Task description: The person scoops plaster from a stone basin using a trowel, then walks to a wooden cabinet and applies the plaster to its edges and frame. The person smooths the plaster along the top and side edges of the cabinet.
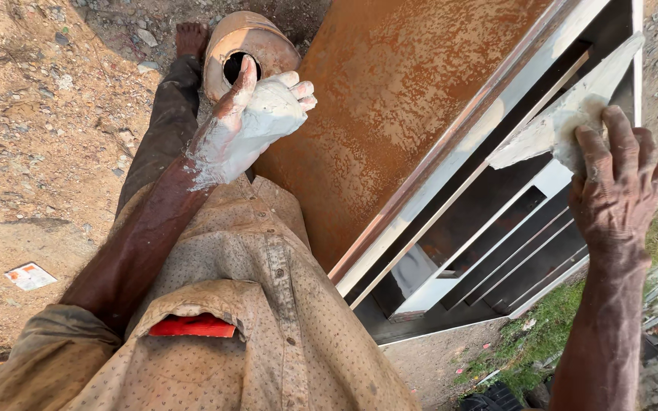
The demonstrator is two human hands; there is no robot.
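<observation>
Shirt [268,320]: dotted beige, dusty, nearest the camera; red flat item [192,326] showing in the chest pocket.
Left hand [257,118]: raised in front of the chest, coated in white putty [272,114] from wrist to fingertips; fingers [298,87] loosely curled round a lump of it, thumb pointing up; not clenched.
Right hand [618,179]: lifted high, fingers [595,152] bent and pressing a white wad [576,125] against a pale bar [573,103] of the metal gate [496,221]; whether wad is cloth or putty cannot be told.
Gate panel [390,99]: rust-brown sheet, unfilled, just beside the frame with its white-edged slats.
Container [247,47]: rusty round can on the ground, dark opening upward, directly below left hand, beside a bare foot [190,36].
Ground [32,129]: dry dirt, stones, scrap of paper [29,275].
Step, as judged: spreading filler on frame bar, reserve kept in left hand.
Next move, as judged: needs steady pressure along bar, then fresh putty passed across from left hand.
</observation>
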